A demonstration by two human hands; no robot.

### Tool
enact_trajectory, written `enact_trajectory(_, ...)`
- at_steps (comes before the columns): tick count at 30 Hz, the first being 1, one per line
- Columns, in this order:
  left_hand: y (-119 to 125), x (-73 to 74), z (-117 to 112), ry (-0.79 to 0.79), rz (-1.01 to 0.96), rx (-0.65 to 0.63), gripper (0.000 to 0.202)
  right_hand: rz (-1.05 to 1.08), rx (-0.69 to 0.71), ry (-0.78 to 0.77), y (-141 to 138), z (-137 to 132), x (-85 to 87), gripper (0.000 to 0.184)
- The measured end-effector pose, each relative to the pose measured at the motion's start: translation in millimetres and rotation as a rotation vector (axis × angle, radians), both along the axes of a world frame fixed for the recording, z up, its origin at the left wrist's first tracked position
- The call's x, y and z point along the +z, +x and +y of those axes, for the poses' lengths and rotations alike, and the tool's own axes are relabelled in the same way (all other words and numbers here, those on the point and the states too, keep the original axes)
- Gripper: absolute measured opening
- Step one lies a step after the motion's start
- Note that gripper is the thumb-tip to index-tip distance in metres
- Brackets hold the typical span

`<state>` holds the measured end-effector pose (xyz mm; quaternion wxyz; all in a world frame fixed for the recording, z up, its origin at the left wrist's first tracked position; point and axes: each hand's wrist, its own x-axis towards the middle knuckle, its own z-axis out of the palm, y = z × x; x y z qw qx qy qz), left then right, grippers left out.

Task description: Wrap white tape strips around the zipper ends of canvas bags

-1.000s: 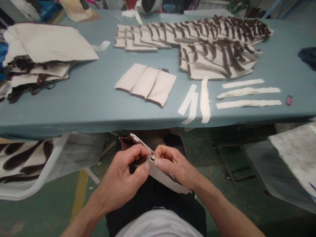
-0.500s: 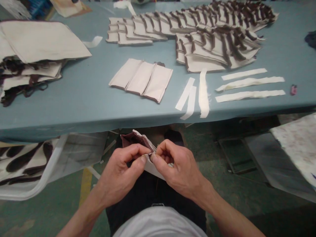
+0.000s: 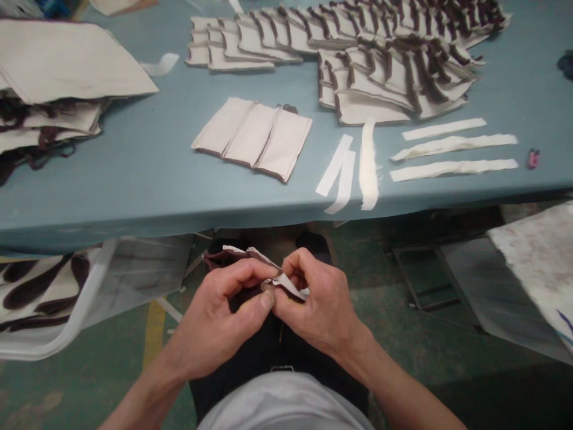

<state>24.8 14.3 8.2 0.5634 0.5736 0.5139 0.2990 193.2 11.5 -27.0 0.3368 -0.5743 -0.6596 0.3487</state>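
Between my hands, in front of the table's edge, is a folded fabric piece (image 3: pixel 228 257), dark brown with cream parts and pale edges. My left hand (image 3: pixel 237 301) pinches it between thumb and index finger. Close beside it, my right hand (image 3: pixel 316 298) grips the same fabric, and a cream strip of it with a dark edge shows under the fingers. My fingers hide much of the piece. On the table ahead lies a flat cream sewn panel (image 3: pixel 253 137) with three sections and dark edging.
Overlapping rows of cream-and-brown panels (image 3: pixel 286 42) cover the back of the blue table (image 3: pixel 111 179). White strips (image 3: pixel 454 170) and a small pink object (image 3: pixel 533 158) lie at right. Larger cream panels (image 3: pixel 76 63) are stacked at left. A white bin (image 3: pixel 85 316) holds brown-and-cream pieces.
The fabric has turned in my hands: its brown end sits lower and further left, and more of a cream strip shows by my right fingers. The view has shifted slightly.
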Motion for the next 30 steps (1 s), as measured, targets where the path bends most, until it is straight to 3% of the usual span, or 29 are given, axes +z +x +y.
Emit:
enact_trajectory(7, -2.3, -16.8, -0.8, -0.021, 0.028, 0.044, 0.008, 0.087, 0.021, -0.244, -8.5, -2.8, -8.0, 0.02)
enact_trajectory(10, -3.4, -23.8, 0.2, -0.009, 0.002, 0.085, 0.015, 0.129, -0.025, -0.309, -16.3, -2.8, -11.0, 0.024)
enact_trajectory(18, 0.7, -65.2, -1.1, 0.005, -0.064, 0.417, 0.038, 0.312, 0.072, -0.521, -21.2, -6.0, -20.0, 0.028)
enact_trajectory(21, 0.5, -78.6, -4.0, -0.016, -0.083, 0.485, 0.045, 0.245, 0.089, -0.507, -22.7, -15.3, -24.5, 0.03)
enact_trajectory(25, -6.1, -81.9, -8.2, -0.078, -0.115, 0.474, 0.052, 0.029, 0.093, -0.335, -23.5, -24.2, -28.8, 0.027)
enact_trajectory(30, -28.5, -73.2, -9.3, -0.161, -0.182, 0.3, 0.068, 0.023, 0.211, -0.288, -19.5, -21.4, -33.6, 0.027)
